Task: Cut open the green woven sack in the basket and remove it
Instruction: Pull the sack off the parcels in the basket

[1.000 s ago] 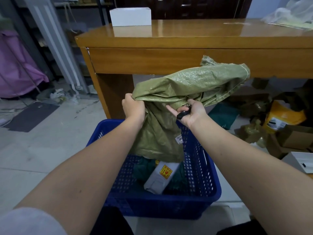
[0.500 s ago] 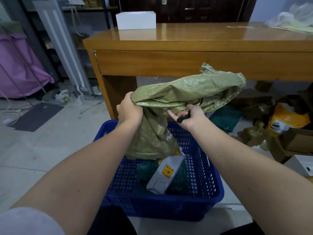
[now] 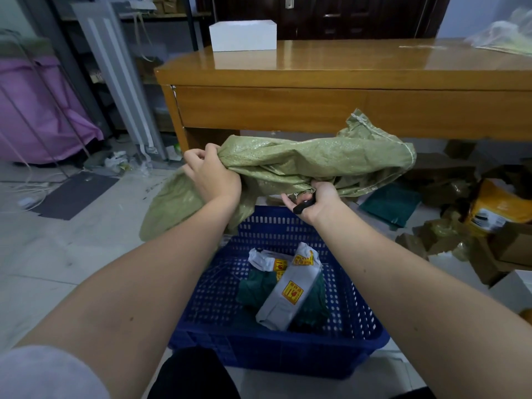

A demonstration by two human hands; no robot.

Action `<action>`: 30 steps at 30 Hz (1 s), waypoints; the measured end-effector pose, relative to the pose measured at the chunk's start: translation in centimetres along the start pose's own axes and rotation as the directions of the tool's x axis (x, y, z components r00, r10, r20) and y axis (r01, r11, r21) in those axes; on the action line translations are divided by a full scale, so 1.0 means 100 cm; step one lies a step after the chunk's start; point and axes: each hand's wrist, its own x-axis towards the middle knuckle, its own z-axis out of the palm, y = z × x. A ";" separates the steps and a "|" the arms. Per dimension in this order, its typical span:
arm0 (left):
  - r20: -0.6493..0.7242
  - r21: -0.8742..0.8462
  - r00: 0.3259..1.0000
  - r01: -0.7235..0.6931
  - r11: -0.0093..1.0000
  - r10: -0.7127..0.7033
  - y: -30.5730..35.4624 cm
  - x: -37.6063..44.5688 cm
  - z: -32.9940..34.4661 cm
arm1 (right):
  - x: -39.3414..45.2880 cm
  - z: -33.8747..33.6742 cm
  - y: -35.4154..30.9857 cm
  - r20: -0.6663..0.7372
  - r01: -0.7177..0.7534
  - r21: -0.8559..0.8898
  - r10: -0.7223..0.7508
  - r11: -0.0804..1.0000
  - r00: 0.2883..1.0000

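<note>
Left hand (image 3: 211,175) and right hand (image 3: 318,198) are both gripping the crumpled green woven sack (image 3: 311,165); right is also pinching a small black tool (image 3: 302,207), probably the cutter. Sack is now clearing the blue perforated plastic basket (image 3: 276,344), trailing toward 9 o'clock; grey parcels (image 3: 288,292) are staying inside. Removal nearly done.

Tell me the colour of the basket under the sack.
Blue, with perforated walls: the basket, seen in the head view.

A small black tool (image 3: 303,206) sits mostly hidden inside the right hand (image 3: 318,201).
</note>
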 end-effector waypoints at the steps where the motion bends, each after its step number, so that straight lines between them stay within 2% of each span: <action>1: 0.032 -0.001 0.999 -0.003 1.000 0.004 -0.003 0.000 0.001 | 0.000 -0.002 0.000 -0.005 -0.001 -0.008 0.001 1.000 1.000; 12: 0.092 -0.068 0.996 0.022 0.997 -0.015 -0.014 -0.006 0.012 | -0.004 -0.006 -0.008 -0.057 0.022 -0.089 -0.027 0.996 0.998; 16: 0.211 0.028 0.976 0.041 0.999 -0.046 -0.020 -0.006 0.016 | -0.006 -0.009 -0.018 -0.072 0.046 -0.140 -0.056 0.989 0.996; 21: 0.480 0.177 0.859 0.107 0.978 -0.181 -0.021 -0.012 0.018 | -0.004 -0.018 -0.024 -0.092 0.062 -0.158 -0.078 0.985 0.993; 30: 0.652 0.180 0.731 0.110 0.977 -0.203 -0.011 -0.018 0.024 | -0.004 -0.026 -0.037 -0.147 0.085 -0.305 -0.135 0.948 0.980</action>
